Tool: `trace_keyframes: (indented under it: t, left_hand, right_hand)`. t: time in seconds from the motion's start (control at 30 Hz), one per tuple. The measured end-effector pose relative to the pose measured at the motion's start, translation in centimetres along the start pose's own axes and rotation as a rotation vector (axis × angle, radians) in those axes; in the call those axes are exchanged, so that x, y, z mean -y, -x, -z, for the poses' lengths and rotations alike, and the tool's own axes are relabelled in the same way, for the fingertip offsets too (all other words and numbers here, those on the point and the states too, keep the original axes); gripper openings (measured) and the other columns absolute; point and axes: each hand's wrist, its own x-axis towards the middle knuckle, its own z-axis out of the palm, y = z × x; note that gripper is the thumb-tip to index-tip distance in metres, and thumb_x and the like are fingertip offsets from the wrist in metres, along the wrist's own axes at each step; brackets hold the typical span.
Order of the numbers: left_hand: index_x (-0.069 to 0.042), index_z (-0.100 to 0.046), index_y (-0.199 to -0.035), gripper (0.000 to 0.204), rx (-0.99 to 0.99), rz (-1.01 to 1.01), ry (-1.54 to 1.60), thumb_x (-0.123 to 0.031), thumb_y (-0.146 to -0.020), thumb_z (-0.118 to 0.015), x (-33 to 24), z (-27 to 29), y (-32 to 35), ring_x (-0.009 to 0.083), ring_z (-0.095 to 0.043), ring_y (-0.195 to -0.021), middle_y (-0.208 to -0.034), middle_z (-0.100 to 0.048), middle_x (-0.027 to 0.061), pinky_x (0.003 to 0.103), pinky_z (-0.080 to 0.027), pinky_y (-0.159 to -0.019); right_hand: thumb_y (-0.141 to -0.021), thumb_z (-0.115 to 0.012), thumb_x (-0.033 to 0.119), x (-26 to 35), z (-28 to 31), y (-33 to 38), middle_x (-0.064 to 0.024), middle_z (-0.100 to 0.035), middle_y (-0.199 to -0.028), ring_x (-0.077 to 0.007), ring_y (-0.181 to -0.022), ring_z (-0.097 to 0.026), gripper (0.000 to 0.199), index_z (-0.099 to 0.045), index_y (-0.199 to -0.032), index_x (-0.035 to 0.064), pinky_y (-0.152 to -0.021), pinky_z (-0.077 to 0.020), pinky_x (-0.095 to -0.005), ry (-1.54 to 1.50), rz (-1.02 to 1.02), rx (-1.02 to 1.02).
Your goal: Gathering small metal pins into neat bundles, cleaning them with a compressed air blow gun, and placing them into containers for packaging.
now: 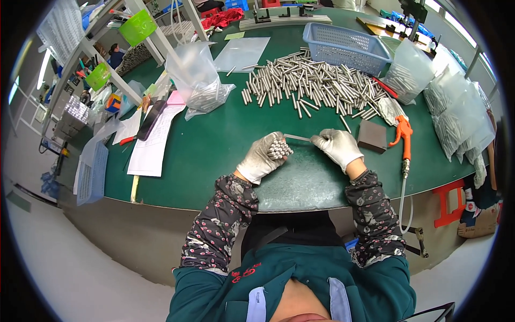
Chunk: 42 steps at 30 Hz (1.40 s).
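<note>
My left hand (259,159), in a white glove, is wrapped round a bundle of short metal rods (279,149), their round ends facing up toward me. Between the hands runs a narrow, pale grey strip (296,138). One end of it meets the top of the bundle; the other is pinched in the gloved fingers of my right hand (338,146). Whether the strip is stretchy or stiff I cannot tell. Beyond both hands spreads a big loose pile of the same metal rods (316,80). Just right of my right hand sits a dark brown block (372,136).
An orange air blow gun (403,134) with a hose lies right of the block. A blue basket (347,49) stands behind the pile. Plastic bags of rods (461,118) crowd the right; another bag (199,86) and paper sheets (155,140) lie left on the green table (198,177).
</note>
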Motion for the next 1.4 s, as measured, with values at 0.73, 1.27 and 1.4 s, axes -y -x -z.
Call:
trace_keyframes:
  t: [0.73,1.27,1.4]
  left_hand:
    - [-0.004,-0.046,-0.115,0.056,-0.055,0.160,0.214,0.014,-0.066,-0.066,0.2,0.2,0.0,0.0086,-0.055,-0.082,-0.093,-0.054,-0.0015,0.022,-0.048,-0.075]
    - [-0.005,-0.049,-0.112,0.051,-0.023,0.226,0.477,0.011,-0.068,-0.067,0.1,0.4,0.1,0.0086,-0.054,-0.085,-0.091,-0.055,-0.0015,0.023,-0.045,-0.079]
    - [-0.004,-0.044,-0.118,0.057,0.041,0.223,0.421,0.012,-0.068,-0.066,0.7,1.0,0.0,0.0105,-0.053,-0.095,-0.101,-0.054,0.0001,0.024,-0.045,-0.085]
  right_hand:
    - [-0.075,-0.054,0.010,1.4,0.8,5.9,-0.0087,-0.058,-0.062,-0.0264,-0.056,-0.058,0.036,-0.059,-0.111,0.0147,-0.053,-0.0457,-0.0374,0.219,0.430,-0.161]
    - [-0.064,-0.058,0.007,3.3,-0.2,5.9,-0.0034,-0.051,-0.055,-0.0203,-0.049,-0.052,0.054,-0.055,-0.118,0.0147,-0.049,-0.0420,-0.0342,0.225,0.699,-0.277]
    - [-0.072,-0.053,0.012,3.6,0.1,5.0,-0.0008,-0.054,-0.060,-0.0187,-0.055,-0.056,0.046,-0.053,-0.118,0.0155,-0.050,-0.0420,-0.0328,0.336,0.745,-0.198]
